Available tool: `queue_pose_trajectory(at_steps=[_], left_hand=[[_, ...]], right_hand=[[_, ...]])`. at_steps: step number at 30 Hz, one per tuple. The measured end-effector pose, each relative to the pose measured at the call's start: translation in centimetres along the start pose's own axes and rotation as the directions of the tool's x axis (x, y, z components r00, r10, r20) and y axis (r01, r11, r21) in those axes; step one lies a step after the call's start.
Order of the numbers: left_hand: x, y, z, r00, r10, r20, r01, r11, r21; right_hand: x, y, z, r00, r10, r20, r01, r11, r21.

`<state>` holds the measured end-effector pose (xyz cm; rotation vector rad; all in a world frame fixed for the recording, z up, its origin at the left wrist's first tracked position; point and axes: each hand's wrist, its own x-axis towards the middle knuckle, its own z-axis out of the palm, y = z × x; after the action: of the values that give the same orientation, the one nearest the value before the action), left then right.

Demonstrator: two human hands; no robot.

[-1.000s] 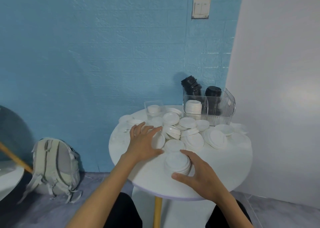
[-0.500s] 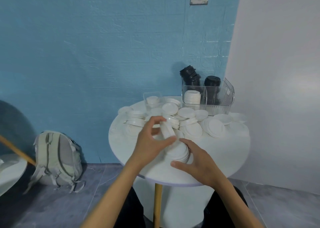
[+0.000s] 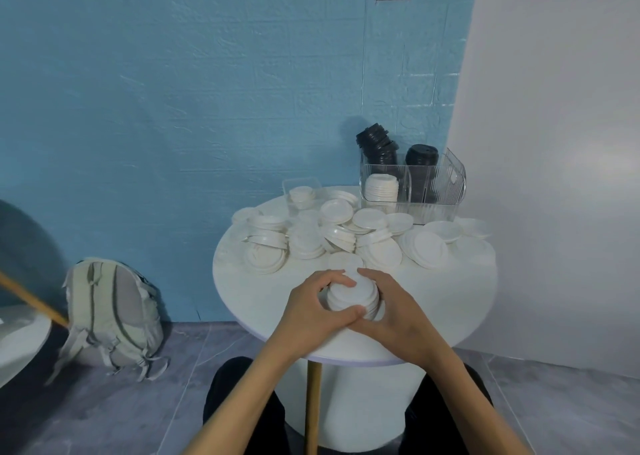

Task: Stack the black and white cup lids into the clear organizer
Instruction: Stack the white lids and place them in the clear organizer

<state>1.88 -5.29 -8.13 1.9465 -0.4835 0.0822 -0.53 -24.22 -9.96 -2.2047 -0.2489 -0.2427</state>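
While both hands cup the small stack of white lids (image 3: 351, 295) at the counter's (image 3: 450, 309) near edge, left hand (image 3: 313, 311) and right hand (image 3: 394, 312) curl their fingers round it, squaring it up. Next, I judge: a lift to the clear organizer (image 3: 433, 191), well beyond the fingers, holding white lids (image 3: 381, 188) and black lids (image 3: 377, 146). Loose lids (image 3: 377, 252) lie between.

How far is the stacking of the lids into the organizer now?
Partly done: the clear organizer holds two black stacks and one white stack. In hand: the left hand and the right hand grip a small white stack. Left: many loose white lids on the table.
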Motion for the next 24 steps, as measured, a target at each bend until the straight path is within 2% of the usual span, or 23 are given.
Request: queue_pose_trajectory(at_steps=[2, 4, 6, 7, 9, 10, 13, 15, 19, 24], left_hand=[[0.1, 0.1, -0.2, 1.0, 0.006, 0.031, -0.007, 1.0, 0.017], [0.4, 0.4, -0.6, 0.998, 0.01, 0.063, -0.007, 0.999, -0.047], [1.3, 0.5, -1.0, 0.999, -0.007, 0.032, 0.011, 0.991, -0.132], [2.0, 0.3, -1.2, 1.0, -0.011, -0.023, 0.009, 0.993, -0.12], [3.5, -0.5, -1.4, 0.995, 0.024, -0.101, -0.022, 1.0, 0.014], [4.1, -0.9, -1.5, 0.995, 0.052, -0.09, -0.041, 0.992, 0.119], [5.4, -2.3, -1.7, 0.995, 0.068, 0.075, -0.095, 0.892, 0.441], [5.5, -2.9, -1.8, 0.993, 0.046, 0.112, -0.101, 0.829, 0.549], [4.8, -2.8, -2.2, 0.995, 0.1, 0.003, -0.084, 0.822, 0.564], [4.3, -2.4, -3.4, 0.997, -0.048, 0.062, 0.008, 0.849, 0.529]], right_hand=[[0.0, 0.0, 0.0, 1.0, 0.002, -0.004, -0.002, 1.0, 0.004], [0.0, 0.0, -0.1, 1.0, 0.006, -0.011, -0.006, 1.0, 0.003], [0.0, -0.1, -0.1, 1.0, 0.016, -0.008, -0.016, 1.0, -0.005], [0.1, -0.1, -0.1, 1.0, 0.019, -0.008, -0.019, 1.0, -0.011], [0.1, 0.0, -0.1, 1.0, 0.029, -0.011, -0.029, 0.999, -0.014], [0.1, 0.0, -0.1, 0.999, 0.037, -0.013, -0.037, 0.999, -0.008], [0.0, 0.0, -0.2, 0.998, 0.06, -0.01, -0.059, 0.998, 0.009], [0.0, -0.1, -0.3, 0.998, 0.067, -0.011, -0.067, 0.998, 0.016], [-0.1, -0.1, -0.2, 0.997, 0.08, -0.017, -0.079, 0.997, 0.011], [-0.2, 0.0, -0.3, 0.996, 0.084, -0.015, -0.084, 0.996, 0.024]])
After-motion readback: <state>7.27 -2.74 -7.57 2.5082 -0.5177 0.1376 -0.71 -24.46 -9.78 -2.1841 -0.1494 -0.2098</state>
